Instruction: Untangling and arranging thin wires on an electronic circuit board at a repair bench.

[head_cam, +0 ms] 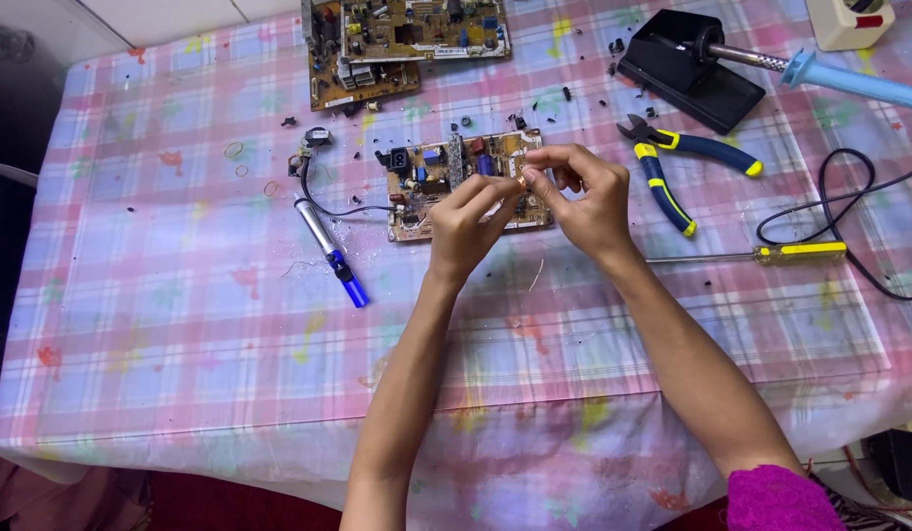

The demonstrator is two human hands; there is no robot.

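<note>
A small orange part, too tiny to identify, is pinched between the fingertips of both hands just above the circuit board, which lies on the bench. The left hand closes on it from the near side of the board, and the right hand curls its fingers round it from the board's right edge. The step in hand looks like working a small piece held over the board; the next move likely calls for a steady, fine grip so the piece is not dropped among the black bits scattered around the board. Right of the board lie blue-and-yellow cutters and a yellow-handled screwdriver; left of it, a blue-tipped pen tool.
</note>
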